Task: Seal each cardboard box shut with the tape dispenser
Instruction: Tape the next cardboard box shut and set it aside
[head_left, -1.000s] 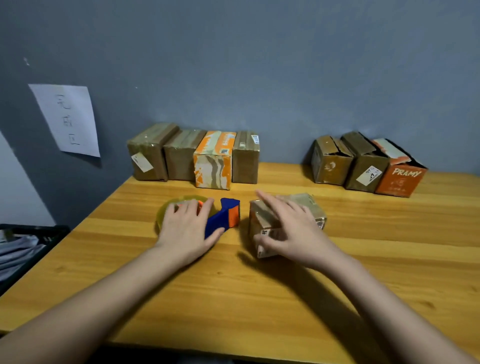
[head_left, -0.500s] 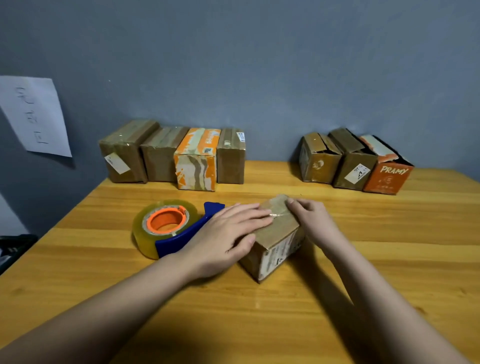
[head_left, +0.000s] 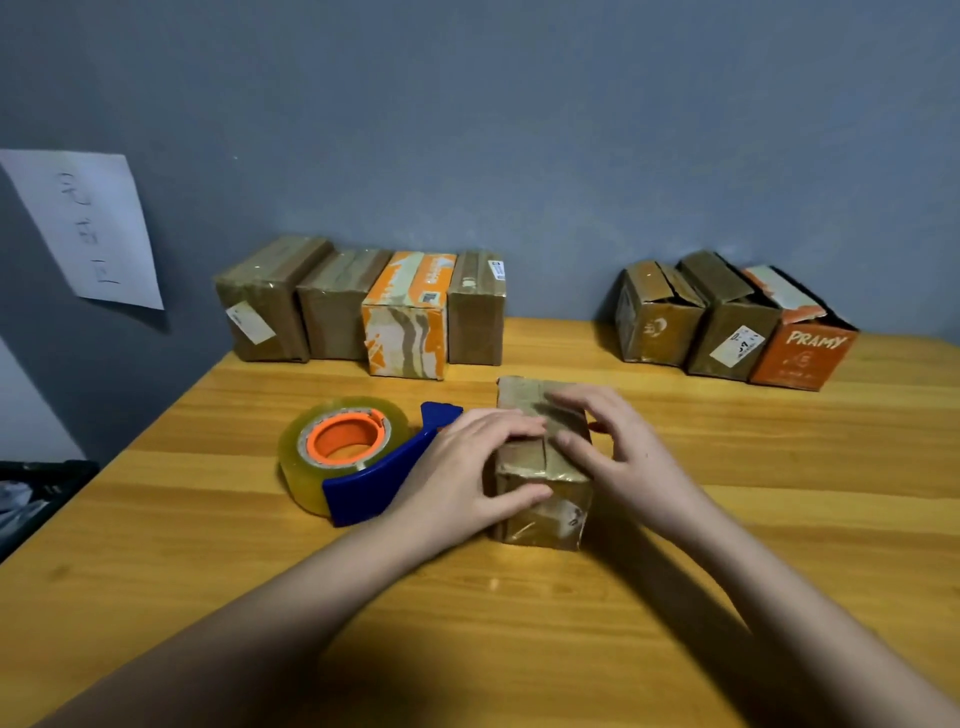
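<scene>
A small brown cardboard box (head_left: 540, 499) stands in the middle of the wooden table (head_left: 467, 613), its top flaps closed and shiny with tape. My left hand (head_left: 467, 467) grips its left side, thumb on the front face. My right hand (head_left: 613, 447) presses down on its top right. The tape dispenser (head_left: 358, 457), blue with an orange core and a clear roll, lies flat just left of the box, untouched.
Several taped boxes (head_left: 363, 306) line the wall at the back left. Three boxes with loose flaps (head_left: 727, 322), one orange, stand at the back right. A paper note (head_left: 88, 223) hangs on the left wall. A dark bin (head_left: 31, 488) sits beyond the table's left edge.
My left hand left the tape dispenser and came onto the box. Both hands turned the box so its long side points away from me.
</scene>
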